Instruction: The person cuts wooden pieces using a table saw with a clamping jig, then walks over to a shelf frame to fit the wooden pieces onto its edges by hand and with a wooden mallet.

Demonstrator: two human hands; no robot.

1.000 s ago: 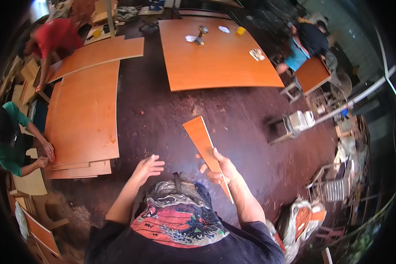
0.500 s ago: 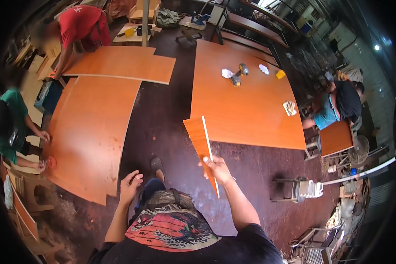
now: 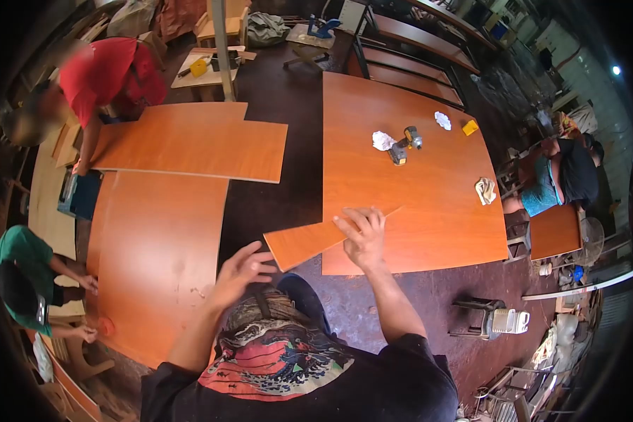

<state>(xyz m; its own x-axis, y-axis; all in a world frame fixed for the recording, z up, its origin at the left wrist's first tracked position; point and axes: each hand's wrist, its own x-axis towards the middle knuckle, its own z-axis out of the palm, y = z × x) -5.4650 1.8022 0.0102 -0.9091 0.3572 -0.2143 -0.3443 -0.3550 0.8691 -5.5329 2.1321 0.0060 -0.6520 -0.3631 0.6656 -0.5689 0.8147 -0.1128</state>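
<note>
My right hand grips a narrow, tapered orange wood-veneer board near its thinner end. The board lies crosswise in front of me, at the near edge of a large orange panel, its wide end pointing left. Close beside that wide end is my left hand, fingers apart and slightly blurred; whether a fingertip touches the board I cannot make out. On the large panel lie a cordless drill, crumpled white paper, a yellow block-like item and a crumpled cloth.
At left, one panel overlaps another. A person in red leans over the upper one; a person in green works beside the lower. Another person sits at right. Stools and a post stand around.
The tapered board has swung from nearly upright to crosswise and moved up toward the large panel. My left hand has risen to its wide end. The camera view has shifted too.
</note>
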